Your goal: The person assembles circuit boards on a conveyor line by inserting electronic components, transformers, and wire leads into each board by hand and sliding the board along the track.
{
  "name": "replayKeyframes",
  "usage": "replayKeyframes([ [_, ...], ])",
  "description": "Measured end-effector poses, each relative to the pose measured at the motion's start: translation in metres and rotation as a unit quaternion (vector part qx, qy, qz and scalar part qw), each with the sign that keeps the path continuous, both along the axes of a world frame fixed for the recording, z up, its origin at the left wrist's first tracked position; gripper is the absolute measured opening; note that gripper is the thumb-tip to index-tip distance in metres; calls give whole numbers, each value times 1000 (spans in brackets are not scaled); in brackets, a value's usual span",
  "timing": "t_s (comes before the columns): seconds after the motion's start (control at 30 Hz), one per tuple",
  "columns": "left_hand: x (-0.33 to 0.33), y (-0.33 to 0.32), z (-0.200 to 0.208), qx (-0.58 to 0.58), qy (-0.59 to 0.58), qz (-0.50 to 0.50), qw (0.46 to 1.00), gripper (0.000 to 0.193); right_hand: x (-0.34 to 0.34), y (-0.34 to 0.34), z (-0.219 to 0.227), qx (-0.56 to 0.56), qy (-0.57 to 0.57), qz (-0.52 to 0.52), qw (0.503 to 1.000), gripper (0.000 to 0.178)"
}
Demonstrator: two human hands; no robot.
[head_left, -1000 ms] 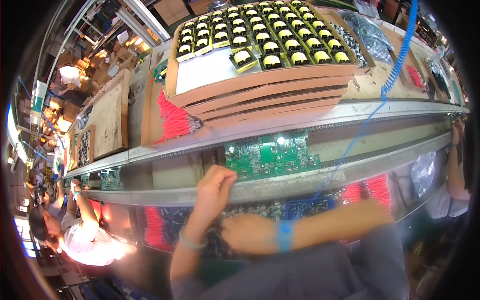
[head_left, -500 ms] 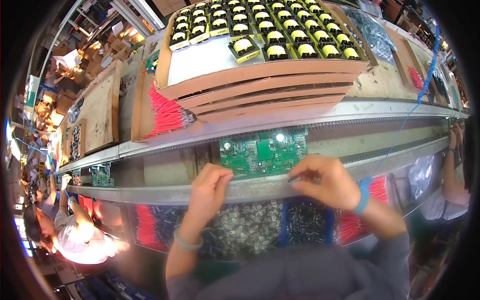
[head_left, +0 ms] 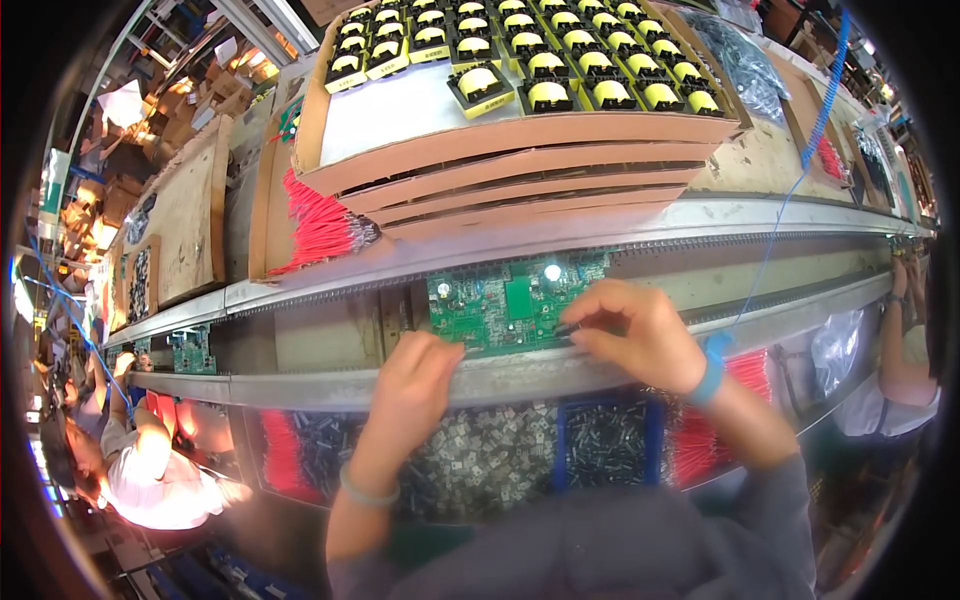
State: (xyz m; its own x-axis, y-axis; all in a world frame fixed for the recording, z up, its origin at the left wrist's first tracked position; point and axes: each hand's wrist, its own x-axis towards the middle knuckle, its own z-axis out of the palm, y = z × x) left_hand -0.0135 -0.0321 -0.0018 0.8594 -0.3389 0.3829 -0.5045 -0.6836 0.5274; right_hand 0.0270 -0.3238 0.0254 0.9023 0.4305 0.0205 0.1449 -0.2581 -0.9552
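Note:
A green circuit board [head_left: 518,298] lies across the conveyor rails in front of me. My right hand [head_left: 640,335] is over its lower right part, thumb and forefinger pinching a small dark electronic component [head_left: 567,329]. The wrist has a blue band with a coiled cord. My left hand [head_left: 415,378] is closed at the board's lower left corner, fingertips together; whatever may be between them is hidden. Below the near rail [head_left: 500,372] are small metal-coloured parts [head_left: 490,445] and a blue bin [head_left: 608,440] of dark components.
Stacked cardboard trays [head_left: 520,150] of yellow-and-black transformers stand beyond the conveyor. Red wire leads [head_left: 315,225] lie left of them, with more red leads [head_left: 715,410] near my right forearm. Another circuit board [head_left: 193,350] sits farther left. Co-workers are at both sides.
My right hand has moved slightly left and up with the component, now over the board's edge. My left hand stays at the corner. The whole view has shifted a little.

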Motion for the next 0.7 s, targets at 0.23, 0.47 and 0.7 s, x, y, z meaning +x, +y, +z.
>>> replayKeyframes([
  [0.23, -18, 3, 17, 23, 23, 44, 999, 10, 18, 10, -13, -91, -113, -1, 989, 18],
  [0.47, -77, 75, 40, 179, 176, 17, 968, 23, 21, 10, -17, -133, -196, 18, 971, 15],
  [0.7, -90, 73, 24, 243, 185, 48, 951, 25, 22, 13, -16, -153, -227, 34, 961, 15],
])
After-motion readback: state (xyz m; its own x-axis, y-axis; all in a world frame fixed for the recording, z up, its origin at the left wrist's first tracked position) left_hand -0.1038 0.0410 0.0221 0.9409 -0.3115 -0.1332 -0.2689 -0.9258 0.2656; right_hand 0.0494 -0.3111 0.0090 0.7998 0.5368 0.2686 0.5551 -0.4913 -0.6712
